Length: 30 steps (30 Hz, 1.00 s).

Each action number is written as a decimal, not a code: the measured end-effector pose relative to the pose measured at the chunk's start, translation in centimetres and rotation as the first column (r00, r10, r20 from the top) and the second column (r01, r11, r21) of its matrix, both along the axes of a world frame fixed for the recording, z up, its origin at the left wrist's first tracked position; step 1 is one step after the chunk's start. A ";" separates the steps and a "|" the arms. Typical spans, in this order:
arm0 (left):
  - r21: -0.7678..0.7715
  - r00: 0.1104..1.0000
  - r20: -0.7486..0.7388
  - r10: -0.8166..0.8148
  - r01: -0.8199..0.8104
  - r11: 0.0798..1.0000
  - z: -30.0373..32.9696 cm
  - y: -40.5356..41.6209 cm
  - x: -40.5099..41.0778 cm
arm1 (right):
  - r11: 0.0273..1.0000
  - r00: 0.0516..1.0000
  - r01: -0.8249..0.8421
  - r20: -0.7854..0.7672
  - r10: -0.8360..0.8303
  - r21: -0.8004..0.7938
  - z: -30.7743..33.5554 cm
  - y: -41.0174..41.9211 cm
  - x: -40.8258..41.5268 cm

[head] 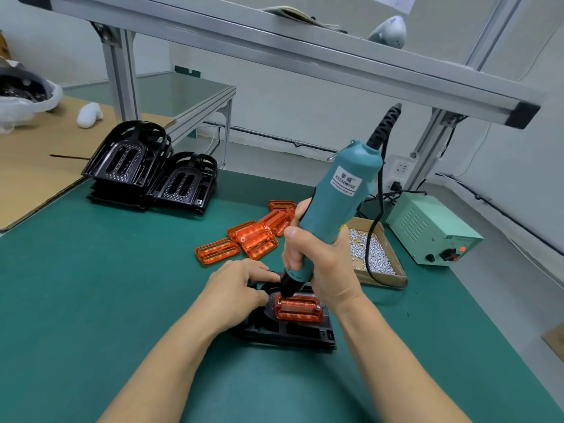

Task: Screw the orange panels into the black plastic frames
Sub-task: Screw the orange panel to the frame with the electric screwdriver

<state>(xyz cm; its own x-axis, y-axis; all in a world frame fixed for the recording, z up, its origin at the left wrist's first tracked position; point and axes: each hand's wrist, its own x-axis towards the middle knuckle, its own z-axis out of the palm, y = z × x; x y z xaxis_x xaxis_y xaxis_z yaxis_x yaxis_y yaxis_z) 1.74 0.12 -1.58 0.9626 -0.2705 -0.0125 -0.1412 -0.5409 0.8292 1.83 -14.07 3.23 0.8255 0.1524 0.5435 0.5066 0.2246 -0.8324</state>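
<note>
A black plastic frame [293,332] lies flat on the green mat in front of me, with an orange panel [299,309] seated in its top. My right hand [317,264] grips a teal electric screwdriver [332,206], tilted, its black tip down on the panel's upper left corner. My left hand [236,290] rests on the frame's left side, fingers pressing it down beside the tip. A screw head shows at the panel's right corner.
Several loose orange panels [247,238] lie behind the frame. Stacks of black frames [152,172] stand at the back left. A cardboard tray of screws [370,253] and a pale green power supply [433,228] sit to the right. Cardboard sheet [27,178] covers the left.
</note>
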 end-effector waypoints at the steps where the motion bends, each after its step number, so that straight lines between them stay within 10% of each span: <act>1: -0.004 1.000 -0.004 0.002 -0.002 1.000 0.0 0.0 0.0 | 1.000 1.000 -0.014 -0.001 0.014 -0.008 0.0 0.0 0.0; 30: 0.017 1.000 0.001 0.020 -0.020 1.000 0.4 -0.1 -0.2 | 1.000 1.000 -0.023 -0.011 0.023 -0.014 0.8 -0.2 -0.2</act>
<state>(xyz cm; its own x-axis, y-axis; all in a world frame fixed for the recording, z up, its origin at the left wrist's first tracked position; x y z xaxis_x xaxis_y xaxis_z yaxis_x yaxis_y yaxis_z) 1.50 -0.03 -1.20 0.9679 -0.2508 -0.0160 -0.1308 -0.5574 0.8199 1.61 -14.26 3.99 0.8273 0.1789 0.5325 0.4926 0.2243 -0.8408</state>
